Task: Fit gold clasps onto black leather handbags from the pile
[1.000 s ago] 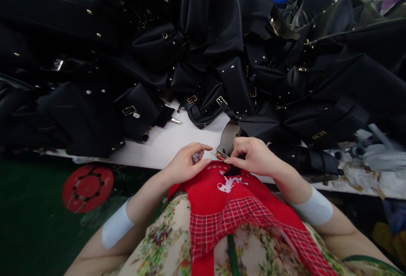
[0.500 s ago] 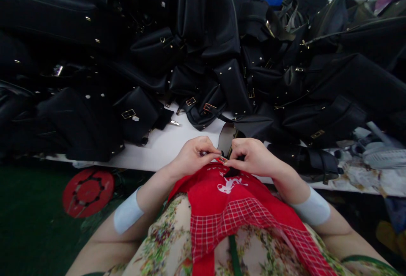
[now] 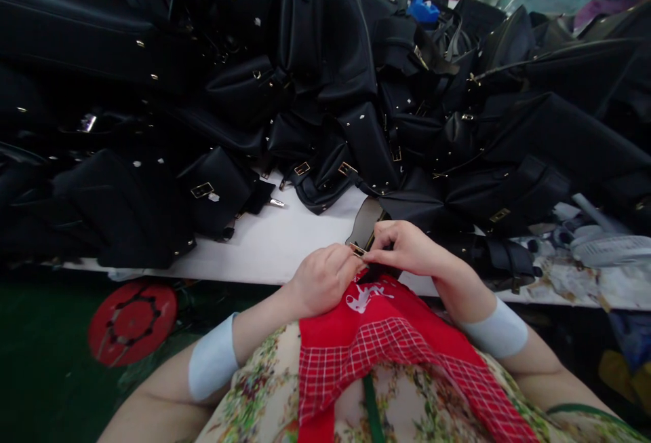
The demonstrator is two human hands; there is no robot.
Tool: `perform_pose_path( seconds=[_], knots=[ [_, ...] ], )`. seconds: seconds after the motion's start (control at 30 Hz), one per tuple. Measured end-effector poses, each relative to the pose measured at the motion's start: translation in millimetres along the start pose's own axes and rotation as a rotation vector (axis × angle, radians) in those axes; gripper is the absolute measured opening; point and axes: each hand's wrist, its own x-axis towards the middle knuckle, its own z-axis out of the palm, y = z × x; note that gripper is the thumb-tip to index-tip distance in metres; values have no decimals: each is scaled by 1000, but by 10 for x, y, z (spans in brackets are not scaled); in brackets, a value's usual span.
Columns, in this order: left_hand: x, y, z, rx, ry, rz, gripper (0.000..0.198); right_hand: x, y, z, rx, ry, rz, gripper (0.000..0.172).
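Curled in close, the fingers of the left hand (image 3: 323, 279) bunch at the near-left end of a gold-coloured buckle (image 3: 357, 250); their tips are hidden, so whether they grip it cannot be told. Thumb and forefinger of the right hand (image 3: 404, 246) pinch that buckle from the other side. It sits between the two hands, above the near edge of the white table (image 3: 264, 246), with one grey panel (image 3: 365, 218) just beyond it.

At far left, a dark green floor (image 3: 41, 355) lies below the table, and one red wheel (image 3: 133, 323) stands beneath its edge. Black bags (image 3: 122, 205) heap across the whole width of the tabletop, overlapping too much to count. Along the heap's front, at least five rectangular buckles (image 3: 202, 190) show, plus one bright metal tip (image 3: 277, 203) over the white surface.

In the middle, one red apron (image 3: 325, 328) with a checked border covers floral clothing (image 3: 254, 395). Two pale patches (image 3: 213, 358) wrap the forearms, one on each.

Farther right, one blue object (image 3: 422, 7) rests at the back of the heap. At the right end of the table lie a white ribbed piece (image 3: 610, 250) and stained scraps (image 3: 559, 288); one yellow item (image 3: 623, 375) shows below.
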Motion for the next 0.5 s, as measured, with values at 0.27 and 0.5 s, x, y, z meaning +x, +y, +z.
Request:
perform_pose_path(
  seconds=[0.27,0.5],
  knots=[
    [18,-54,-168,-616,-131,-416,16,-63,-55,-96,-104,-111,-142,22],
    [96,15,-93,-542,-234,-263,11,160,50,124,-147,-41,19,6]
  ],
)
